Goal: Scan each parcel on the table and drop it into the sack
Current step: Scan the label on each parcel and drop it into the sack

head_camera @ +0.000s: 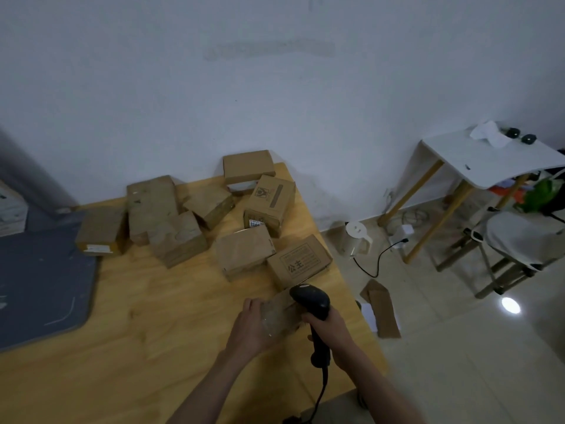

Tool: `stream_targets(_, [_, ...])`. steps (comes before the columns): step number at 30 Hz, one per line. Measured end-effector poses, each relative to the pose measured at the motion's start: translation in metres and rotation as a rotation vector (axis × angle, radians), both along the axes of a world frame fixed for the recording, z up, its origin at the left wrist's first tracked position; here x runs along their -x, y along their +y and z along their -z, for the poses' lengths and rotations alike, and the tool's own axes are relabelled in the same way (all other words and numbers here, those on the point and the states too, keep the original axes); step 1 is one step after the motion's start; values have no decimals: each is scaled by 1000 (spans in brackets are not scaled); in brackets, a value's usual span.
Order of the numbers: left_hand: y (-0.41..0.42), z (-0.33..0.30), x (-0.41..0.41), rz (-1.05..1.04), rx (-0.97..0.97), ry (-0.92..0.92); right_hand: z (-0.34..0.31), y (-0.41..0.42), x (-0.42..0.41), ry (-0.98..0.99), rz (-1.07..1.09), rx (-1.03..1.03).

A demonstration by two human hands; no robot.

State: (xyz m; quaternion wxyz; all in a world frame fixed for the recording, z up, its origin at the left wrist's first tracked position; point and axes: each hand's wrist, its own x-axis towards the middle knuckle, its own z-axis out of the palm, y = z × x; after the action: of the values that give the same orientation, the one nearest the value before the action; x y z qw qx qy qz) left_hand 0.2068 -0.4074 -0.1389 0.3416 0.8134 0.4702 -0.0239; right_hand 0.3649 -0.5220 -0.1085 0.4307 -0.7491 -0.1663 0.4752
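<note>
The left hand [250, 327] grips a small brown cardboard parcel wrapped in clear tape [282, 313], raised at the near right edge of the light wooden table [153, 316]. The right hand [330, 330] is closed round the handle of a black corded handheld scanner [312, 301], whose head sits just over the parcel. The parcel looks light and stiff; the tape is probably slick, so grip by opposite edges. No sack is visible.
</note>
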Motion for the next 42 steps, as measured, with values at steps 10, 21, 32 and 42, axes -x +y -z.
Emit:
stream_targets(10, [32,-85,45,-119,-117,-295,-76,20,13,69,79,-381])
stream_targets(21, [74,-207,80,-339,-27,-742,-187,67,11,60,-178,-701])
stream_targets(32, [60,-246,81,-309,-179,-727,-188,81,27,31,-157,-608])
stream_targets(42, [53,-282,76,225,-427,-370,-205,75,-6,343,-77,-462])
